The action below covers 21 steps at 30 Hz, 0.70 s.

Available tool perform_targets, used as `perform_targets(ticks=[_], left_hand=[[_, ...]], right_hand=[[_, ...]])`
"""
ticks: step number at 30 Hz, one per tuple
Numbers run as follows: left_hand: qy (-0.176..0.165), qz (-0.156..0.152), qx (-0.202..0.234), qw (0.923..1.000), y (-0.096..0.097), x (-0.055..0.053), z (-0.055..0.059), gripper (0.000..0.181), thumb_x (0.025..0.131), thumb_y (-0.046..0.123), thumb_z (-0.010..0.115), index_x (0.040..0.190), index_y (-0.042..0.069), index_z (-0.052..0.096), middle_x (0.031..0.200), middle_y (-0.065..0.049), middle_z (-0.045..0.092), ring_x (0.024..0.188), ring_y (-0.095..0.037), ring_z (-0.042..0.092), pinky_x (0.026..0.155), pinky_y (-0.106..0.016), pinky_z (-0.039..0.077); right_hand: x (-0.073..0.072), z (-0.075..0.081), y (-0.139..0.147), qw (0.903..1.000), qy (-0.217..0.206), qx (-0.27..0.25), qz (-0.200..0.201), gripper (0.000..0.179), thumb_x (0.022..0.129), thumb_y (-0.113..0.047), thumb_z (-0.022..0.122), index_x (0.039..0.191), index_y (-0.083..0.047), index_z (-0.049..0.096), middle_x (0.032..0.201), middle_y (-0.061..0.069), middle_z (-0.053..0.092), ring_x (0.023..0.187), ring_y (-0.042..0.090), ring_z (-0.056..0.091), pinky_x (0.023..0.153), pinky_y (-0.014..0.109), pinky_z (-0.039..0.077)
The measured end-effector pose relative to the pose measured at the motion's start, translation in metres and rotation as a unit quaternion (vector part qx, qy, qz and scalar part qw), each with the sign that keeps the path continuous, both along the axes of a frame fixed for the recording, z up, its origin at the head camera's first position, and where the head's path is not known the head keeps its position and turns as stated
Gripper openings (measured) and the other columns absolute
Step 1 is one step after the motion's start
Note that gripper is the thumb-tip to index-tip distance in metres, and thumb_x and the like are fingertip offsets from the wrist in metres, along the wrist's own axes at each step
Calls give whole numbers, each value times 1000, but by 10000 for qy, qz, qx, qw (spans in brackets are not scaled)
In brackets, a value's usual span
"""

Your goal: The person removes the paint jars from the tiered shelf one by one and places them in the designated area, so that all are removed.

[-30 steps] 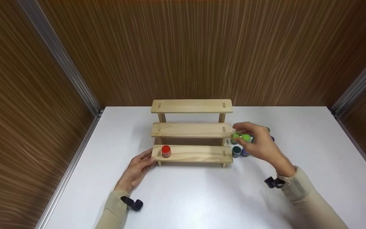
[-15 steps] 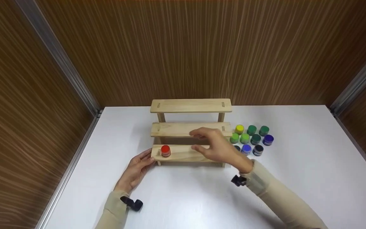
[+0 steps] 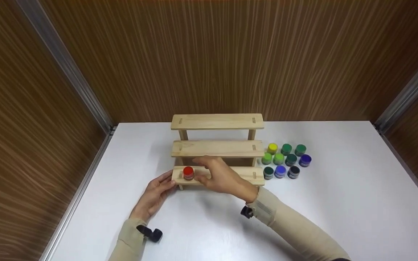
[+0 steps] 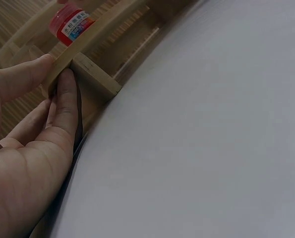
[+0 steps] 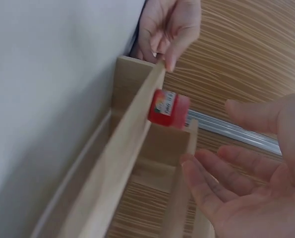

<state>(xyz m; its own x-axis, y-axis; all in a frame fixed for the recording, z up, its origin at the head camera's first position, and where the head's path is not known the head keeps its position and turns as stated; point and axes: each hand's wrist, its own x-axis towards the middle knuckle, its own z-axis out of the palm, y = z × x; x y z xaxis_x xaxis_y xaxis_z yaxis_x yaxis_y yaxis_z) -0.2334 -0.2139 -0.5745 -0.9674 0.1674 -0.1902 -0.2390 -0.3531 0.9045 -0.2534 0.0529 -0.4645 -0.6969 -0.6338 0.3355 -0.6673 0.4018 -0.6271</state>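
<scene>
A three-tier wooden display stand (image 3: 218, 148) stands on the white table. On the left end of its lowest shelf sits a red paint jar (image 3: 188, 173), upright. My left hand (image 3: 155, 195) pinches that shelf's left end; in the left wrist view, the thumb (image 4: 30, 77) lies on the upper side and fingers (image 4: 66, 101) underneath. Just right of the jar is my right hand (image 3: 223, 177), thumb and fingers spread. The right wrist view shows a gap between this hand (image 5: 266, 188) and the red jar (image 5: 168, 109).
Right of the stand, several paint jars with yellow (image 3: 272, 148), green (image 3: 286, 149), purple (image 3: 305, 160) and dark lids (image 3: 293, 172) are grouped in rows. Wood-grain panels (image 3: 209, 58) rise behind and at both sides, with metal strips (image 3: 71, 72) at the corners.
My right hand has moved left from above the grouped jars, across the stand, to beside the red jar. The jars it covered now show. My left hand stays at the shelf end.
</scene>
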Motion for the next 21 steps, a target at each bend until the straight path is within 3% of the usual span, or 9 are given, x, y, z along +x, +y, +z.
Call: perform_targets(ticks=[5,10,17,21], left_hand=[[69,-57,-48,9999,-1,1,1,66,105,-3,61,162,-9,31,169,-29,33,141,-21,56,112,-24,53],[86,-64,-61,9999,-1,2,2,66,105,-3,62,163,-9,30,169,-29,33,144,-24,54,114,-24,52],[124,-113,-92,9998,-1,1,0,67,105,-2,61,163,-9,29,171,-28,29,155,-34,41,119,-27,49],[157,-95,-92,9998,-1,1,1,67,105,-3,61,163,-10,29,171,-29,29,153,-32,44,118,-26,50]], right_hand=[[-3,-11,-10,9996,-199,-119,-169,51,93,-3,79,139,12,63,137,27,69,121,42,70,99,52,64],[-7,-21,-17,9992,-233,-229,-236,49,91,0,78,136,12,64,133,27,71,115,39,74,96,43,66],[-9,-34,-25,9988,-229,-411,-166,43,92,2,79,132,14,66,120,25,75,100,30,78,87,28,67],[-9,-39,-29,9986,-231,-444,-161,42,93,1,79,131,14,67,115,24,76,94,28,78,81,22,66]])
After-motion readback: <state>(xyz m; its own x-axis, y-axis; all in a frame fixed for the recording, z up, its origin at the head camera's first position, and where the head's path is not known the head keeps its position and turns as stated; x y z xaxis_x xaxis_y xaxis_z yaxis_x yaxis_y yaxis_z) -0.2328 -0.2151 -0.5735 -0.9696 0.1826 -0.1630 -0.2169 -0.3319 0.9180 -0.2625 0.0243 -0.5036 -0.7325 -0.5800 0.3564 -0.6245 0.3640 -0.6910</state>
